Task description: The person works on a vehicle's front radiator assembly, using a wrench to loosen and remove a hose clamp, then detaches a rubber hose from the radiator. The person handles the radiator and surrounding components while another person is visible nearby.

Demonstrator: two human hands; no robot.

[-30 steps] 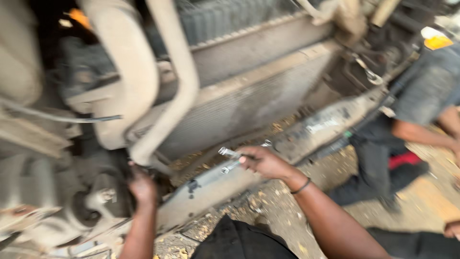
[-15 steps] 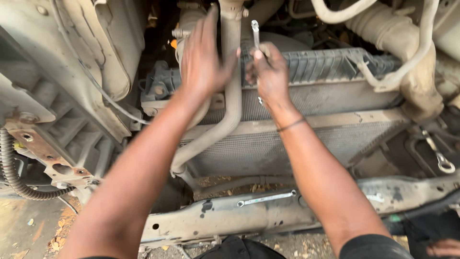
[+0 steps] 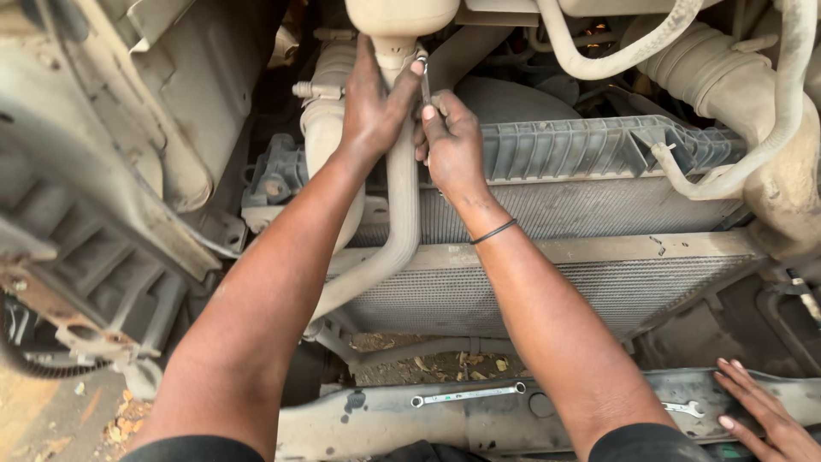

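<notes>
the setting is an opened vehicle front, dusty and grey, in even daylight. a finned radiator [image 3: 599, 214] spans the middle, with a ribbed plastic top tank [image 3: 590, 145] along its upper edge. a pale metal crossmember [image 3: 445, 419] runs along the bottom, with a ring spanner [image 3: 466, 395] and a small open-ended spanner [image 3: 684, 409] lying on it. under it shows bare ground [image 3: 428, 364] strewn with dry leaves. a corrugated duct [image 3: 710, 64] fills the upper right; a rusty bracket [image 3: 60, 316] sits at left.
</notes>
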